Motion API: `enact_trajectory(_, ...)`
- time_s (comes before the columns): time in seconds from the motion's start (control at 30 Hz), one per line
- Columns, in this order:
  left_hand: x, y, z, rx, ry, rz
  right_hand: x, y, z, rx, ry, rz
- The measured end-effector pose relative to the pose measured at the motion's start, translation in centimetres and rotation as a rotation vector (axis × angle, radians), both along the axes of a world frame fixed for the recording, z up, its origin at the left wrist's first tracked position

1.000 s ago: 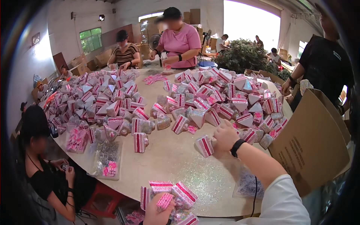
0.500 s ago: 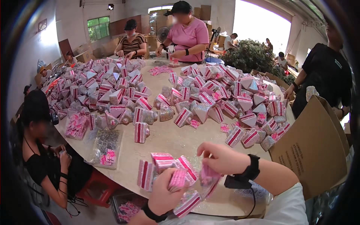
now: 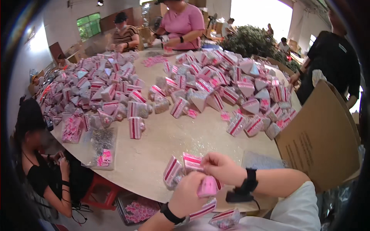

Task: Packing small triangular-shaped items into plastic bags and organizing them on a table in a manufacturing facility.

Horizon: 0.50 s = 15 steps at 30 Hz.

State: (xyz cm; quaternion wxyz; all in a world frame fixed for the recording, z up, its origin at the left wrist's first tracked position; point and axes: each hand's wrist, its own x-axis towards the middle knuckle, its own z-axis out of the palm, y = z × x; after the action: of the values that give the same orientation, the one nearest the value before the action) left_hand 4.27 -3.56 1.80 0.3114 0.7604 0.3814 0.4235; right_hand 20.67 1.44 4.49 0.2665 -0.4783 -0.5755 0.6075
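My left hand (image 3: pixel 189 194) is closed around a small stack of pink tags (image 3: pixel 208 186), held over the near edge of the table. Just above the tags, my right hand (image 3: pixel 223 168) has its fingers pinched together. Whatever lies between those fingertips is hidden. Beyond my left hand stand wedge-shaped cake-slice ornaments, one (image 3: pixel 173 169) striped pink and white and another (image 3: pixel 192 161) partly behind my fingers. A further slice (image 3: pixel 204 209) shows below my left hand, and a glittery one (image 3: pixel 225 218) rests close to my body.
Heaped cake-slice ornaments (image 3: pixel 104 84) cover the table's far side. A clear bag of metal pieces (image 3: pixel 101 144) lies left, and a cardboard box (image 3: pixel 320 142) stands right. A tray of pink tags (image 3: pixel 138 210) sits below the table. Co-workers surround the table.
My hands have come closer together, and the pink tags in my left hand have turned. The pink tag and slice by my right hand have left its fingers. The whole view has shifted.
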Motion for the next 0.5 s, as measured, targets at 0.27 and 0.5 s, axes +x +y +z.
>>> enact_trajectory(0.27, -2.5, -1.0, -0.8, -0.076, -0.041, 0.162, 7.4, -3.9, 4.4, 0.274, -0.354, 0.526)
enact_trajectory(0.5, -3.7, -1.3, -1.5, -0.207, -0.051, 0.29, 9.5, -10.0, 0.9, 0.644, -0.809, 0.546)
